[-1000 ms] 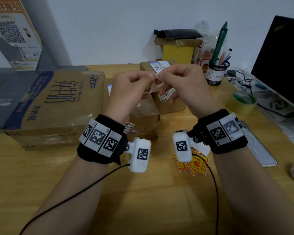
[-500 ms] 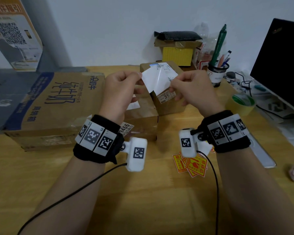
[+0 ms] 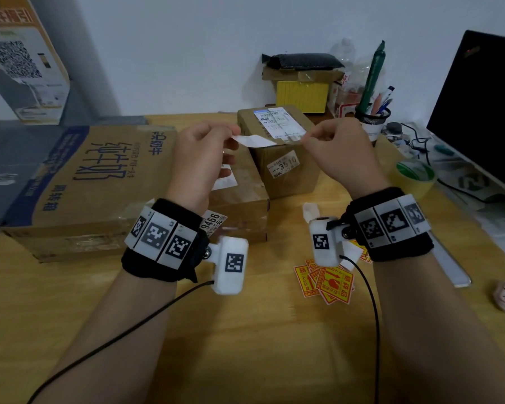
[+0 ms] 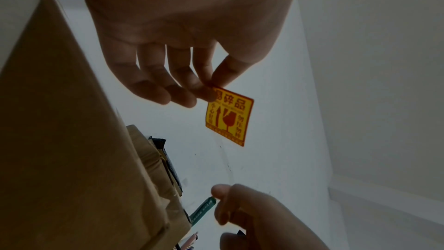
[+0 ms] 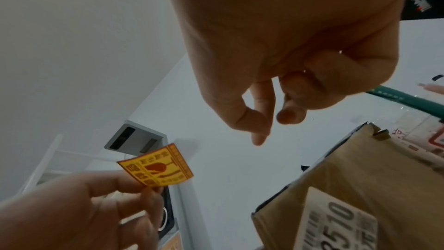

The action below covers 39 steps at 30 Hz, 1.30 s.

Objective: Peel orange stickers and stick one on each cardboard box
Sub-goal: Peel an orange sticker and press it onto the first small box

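Since half a second ago my hands have drawn apart, and the sheet that spanned them has split in two. My left hand [image 3: 199,158] pinches the orange sticker [image 3: 255,140] by one corner between thumb and forefinger, the other fingers loosely curled below. It lies almost flat in the air, white back up and printed face down, reaching from my fingertips rightward toward my right hand [image 3: 338,153]. It is close to square, so I see no real long axis.

My right thumb and forefinger are closed on a thin clear backing film [image 3: 293,137]. It shows only as a faint sheen and a few glints in the right wrist view.

Both hands are above the table [image 3: 245,345]. Below and beyond the gap between them stands the small box [image 3: 286,170], its label up. The middle box [image 3: 239,196] lies under my left hand, and the large box [image 3: 94,176] is toward the table's left edge. More loose stickers [image 3: 330,282] lie fanned under my right wrist. A tape roll [image 3: 414,179] and a pen pot [image 3: 373,118] sit toward the right edge, by the monitor [image 3: 478,106].
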Available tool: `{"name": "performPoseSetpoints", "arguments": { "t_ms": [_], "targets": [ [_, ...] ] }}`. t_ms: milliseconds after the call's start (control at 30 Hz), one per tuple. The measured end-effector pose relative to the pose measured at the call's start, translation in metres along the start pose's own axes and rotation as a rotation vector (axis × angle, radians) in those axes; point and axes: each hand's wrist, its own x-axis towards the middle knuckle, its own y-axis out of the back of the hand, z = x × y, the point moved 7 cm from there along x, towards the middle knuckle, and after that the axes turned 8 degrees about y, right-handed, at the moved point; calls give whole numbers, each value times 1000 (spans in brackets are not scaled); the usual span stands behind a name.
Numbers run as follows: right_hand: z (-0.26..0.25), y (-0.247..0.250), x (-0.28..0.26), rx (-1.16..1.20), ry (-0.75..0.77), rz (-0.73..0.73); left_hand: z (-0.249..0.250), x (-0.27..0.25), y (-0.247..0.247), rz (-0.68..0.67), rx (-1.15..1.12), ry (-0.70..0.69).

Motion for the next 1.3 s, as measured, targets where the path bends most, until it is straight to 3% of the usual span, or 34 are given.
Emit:
{"name": "performPoseSetpoints", "arguments": {
  "t_ms": [200,467,667,967,1300],
  "targets": [
    [-31,-8,-9,359,115,-48,1,1,1,6,8,-15],
    [-41,-19,-13,422,212,-97,1,5,4,54,51,-76],
    [-36,-24,-12,353,146,-113,1,4,5,38,59,-62],
    [-37,-43,-20,548,-51,-131,1,16,25,-48,154,-5],
    [-58,-70,-25,598,-90,-195,2,23,54,-52,203,-22]
  ]
}}
